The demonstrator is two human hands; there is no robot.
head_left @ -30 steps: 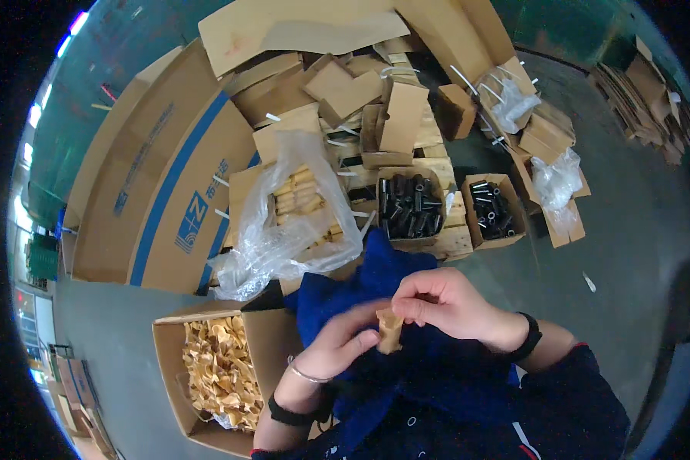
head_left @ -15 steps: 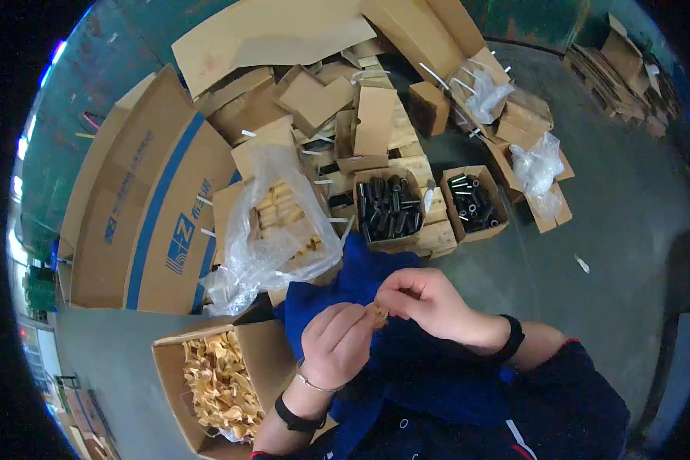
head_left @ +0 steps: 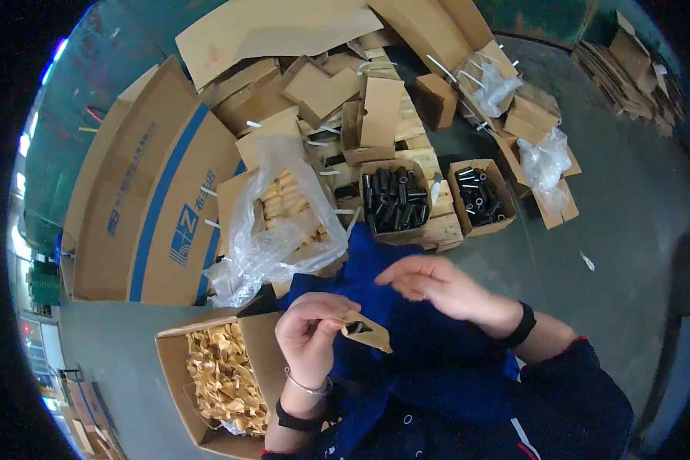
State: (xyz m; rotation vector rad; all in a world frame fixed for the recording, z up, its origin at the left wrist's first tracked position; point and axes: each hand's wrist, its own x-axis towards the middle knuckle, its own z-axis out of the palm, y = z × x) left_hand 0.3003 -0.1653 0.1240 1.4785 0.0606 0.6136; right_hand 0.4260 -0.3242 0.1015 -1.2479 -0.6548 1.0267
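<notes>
Over my lap, my left hand pinches a small tan paper sleeve by one end, thumb against fingers. Its dark mouth gapes, and I cannot make out what, if anything, is inside. To the right, my right hand is raised apart from the sleeve, index finger stretched and the others loosely bent, with nothing visible in it. Beyond it stands a carton of black tubes. By my left forearm, a carton holds many crumpled tan paper pieces.
A carton lined with clear plastic holds tan rolled pieces. A second box of black tubes sits beside the wooden pallet. A large printed carton rises at left; flattened cardboard lies far right.
My hands, together at the paper before, have parted. The left has turned the tan sleeve so its mouth shows; the right has let go and moved up and right.
</notes>
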